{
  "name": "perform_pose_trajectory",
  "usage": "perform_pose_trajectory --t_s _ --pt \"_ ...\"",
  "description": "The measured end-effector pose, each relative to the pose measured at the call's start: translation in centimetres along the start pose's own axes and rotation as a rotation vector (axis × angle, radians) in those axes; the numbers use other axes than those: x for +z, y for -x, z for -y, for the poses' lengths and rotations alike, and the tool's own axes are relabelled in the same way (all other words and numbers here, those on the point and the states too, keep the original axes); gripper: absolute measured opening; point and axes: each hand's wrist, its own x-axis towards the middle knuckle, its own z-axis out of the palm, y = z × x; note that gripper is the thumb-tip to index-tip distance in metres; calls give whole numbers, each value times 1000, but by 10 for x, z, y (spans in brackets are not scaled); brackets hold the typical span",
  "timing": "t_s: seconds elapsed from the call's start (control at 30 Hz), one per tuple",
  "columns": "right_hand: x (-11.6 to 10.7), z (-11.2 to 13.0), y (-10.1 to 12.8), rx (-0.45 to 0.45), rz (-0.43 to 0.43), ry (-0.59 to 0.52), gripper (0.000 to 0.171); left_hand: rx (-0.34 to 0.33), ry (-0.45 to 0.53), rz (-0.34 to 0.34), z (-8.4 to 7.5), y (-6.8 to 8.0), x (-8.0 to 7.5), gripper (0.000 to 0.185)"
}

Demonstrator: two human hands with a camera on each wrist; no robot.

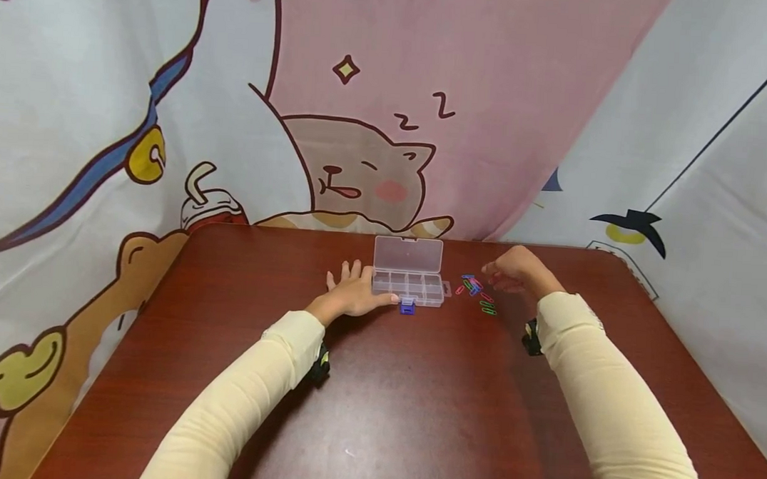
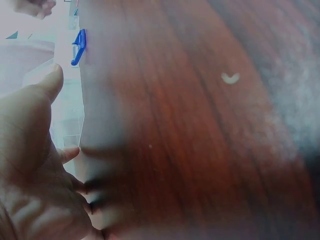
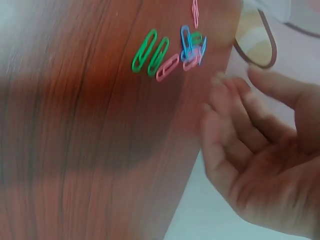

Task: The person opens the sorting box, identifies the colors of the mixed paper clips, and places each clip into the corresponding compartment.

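Observation:
A clear plastic compartment box [image 1: 408,254] stands on the table with its lid raised and a blue latch [image 1: 407,308] at the front. My left hand [image 1: 354,293] lies at the box's left end, fingers spread and the thumb along its front edge. Just right of the box is a small scatter of paper clips [image 1: 473,286] in pink, blue and green; two green clips [image 3: 159,57] lie nearer to me. Above the table beside the clips, my right hand [image 1: 516,268] hangs with loosely bent fingers, and the right wrist view shows nothing between thumb and fingers.
The brown wooden table [image 1: 376,403] reaches back to a cartoon-printed cloth [image 1: 519,81] that hangs behind and at both sides. A tab sticks out from the box's right end towards the clips. The box's compartments look bare.

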Motion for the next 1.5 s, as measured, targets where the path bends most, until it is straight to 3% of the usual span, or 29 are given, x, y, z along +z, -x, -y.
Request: perform_pose_trajectory --t_s 0.17,0.37,0.8,1.17,1.3,1.5 --pt "-8 -10 10 115 197 -11 35 -7 -1 1 -1 1 -1 98" --pt "-8 -26 13 219 293 -29 25 -2 6 -4 0 0 0 98" --pt "1 -33 16 214 274 -21 20 8 23 -8 -1 -2 1 98" --pt "25 -10 16 159 197 188 27 4 13 -8 0 0 2 96" --pt "31 -2 18 156 224 219 25 1 5 -9 -1 0 2 96" --pt "35 -2 20 161 267 161 14 2 9 -5 0 0 3 97"
